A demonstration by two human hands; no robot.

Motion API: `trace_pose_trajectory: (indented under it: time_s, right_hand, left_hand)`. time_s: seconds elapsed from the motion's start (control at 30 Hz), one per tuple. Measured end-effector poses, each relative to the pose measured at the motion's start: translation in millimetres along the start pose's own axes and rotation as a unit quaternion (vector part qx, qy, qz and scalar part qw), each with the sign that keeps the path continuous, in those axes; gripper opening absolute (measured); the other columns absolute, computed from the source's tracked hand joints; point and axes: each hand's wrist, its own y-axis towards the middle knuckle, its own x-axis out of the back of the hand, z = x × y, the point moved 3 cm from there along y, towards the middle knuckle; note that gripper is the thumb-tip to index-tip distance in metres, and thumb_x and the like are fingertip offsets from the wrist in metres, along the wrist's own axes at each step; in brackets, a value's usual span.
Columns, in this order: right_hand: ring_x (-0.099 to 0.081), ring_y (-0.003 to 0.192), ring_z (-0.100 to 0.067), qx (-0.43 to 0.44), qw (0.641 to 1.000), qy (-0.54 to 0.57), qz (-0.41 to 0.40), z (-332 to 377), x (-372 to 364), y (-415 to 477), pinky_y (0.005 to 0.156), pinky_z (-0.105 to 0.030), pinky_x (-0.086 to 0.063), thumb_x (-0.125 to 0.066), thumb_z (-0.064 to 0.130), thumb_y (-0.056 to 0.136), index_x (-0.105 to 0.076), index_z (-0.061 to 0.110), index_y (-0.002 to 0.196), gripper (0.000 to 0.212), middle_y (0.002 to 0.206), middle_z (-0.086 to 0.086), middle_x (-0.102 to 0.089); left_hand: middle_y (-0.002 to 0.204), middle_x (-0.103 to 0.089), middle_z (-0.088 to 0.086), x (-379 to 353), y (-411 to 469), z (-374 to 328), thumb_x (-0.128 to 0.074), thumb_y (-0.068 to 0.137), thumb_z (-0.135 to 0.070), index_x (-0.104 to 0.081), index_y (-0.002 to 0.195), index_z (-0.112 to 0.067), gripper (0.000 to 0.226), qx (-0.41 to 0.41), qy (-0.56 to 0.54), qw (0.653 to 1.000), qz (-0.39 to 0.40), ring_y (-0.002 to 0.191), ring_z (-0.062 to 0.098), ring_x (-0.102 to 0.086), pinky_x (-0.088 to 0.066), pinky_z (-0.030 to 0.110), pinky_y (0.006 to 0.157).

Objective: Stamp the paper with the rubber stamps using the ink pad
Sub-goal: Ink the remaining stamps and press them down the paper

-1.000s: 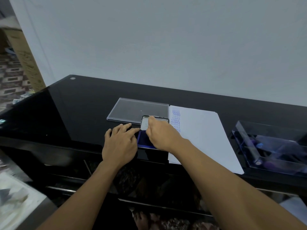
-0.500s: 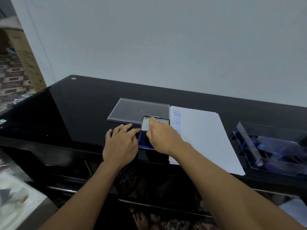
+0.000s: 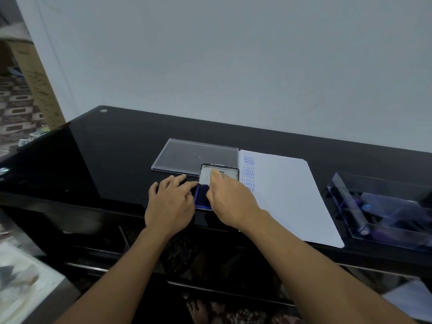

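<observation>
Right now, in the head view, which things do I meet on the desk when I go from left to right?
From the left: left hand → ink pad → paper → clear box. The right hand and the flat lid overlap the ink pad, so I leave them out.
</observation>
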Motion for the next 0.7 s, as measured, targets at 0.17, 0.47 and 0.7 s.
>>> trace_pose_trajectory:
  time_s: [0.17, 0.47, 0.7]
  right_hand:
    - [-0.051, 0.075, -0.035, -0.027, 0.999, 0.037, 0.019, -1, 4, 7, 0.060, -0.038, -0.034, -0.038, 0.021, 0.101, -0.030, 0.015, 0.094, 0.012, 0.082, -0.006, -0.049]
    - [-0.047, 0.071, -0.033, -0.050, 0.996, 0.065, 0.045, -6, 7, 16, 0.057, -0.036, -0.033, -0.037, 0.022, 0.102, -0.032, 0.015, 0.093, 0.012, 0.072, -0.004, -0.044]
    - [-0.051, 0.076, -0.031, -0.018, 0.999, 0.024, -0.020, 2, 0, -4, 0.059, -0.036, -0.033, -0.038, 0.021, 0.101, -0.029, 0.017, 0.095, 0.011, 0.089, -0.006, -0.053]
  left_hand:
    - [0.156, -0.038, -0.011, 1, 0, -1, -0.032, 0.101, -0.031, -0.048, 0.142, -0.043, 0.045, 0.000, 0.001, 1.000, -0.001, 0.147, 0.016, -0.025, -0.014, 0.047, 0.121]
    - [0.156, -0.037, -0.012, 0, 0, 0, -0.032, 0.101, -0.031, -0.047, 0.143, -0.044, 0.046, 0.002, -0.002, 1.000, 0.001, 0.147, 0.015, -0.024, -0.014, 0.046, 0.121]
    - [0.156, -0.038, -0.011, 0, 0, 0, -0.033, 0.101, -0.030, -0.048, 0.142, -0.042, 0.045, 0.002, -0.007, 1.000, -0.003, 0.147, 0.015, -0.025, -0.014, 0.047, 0.121]
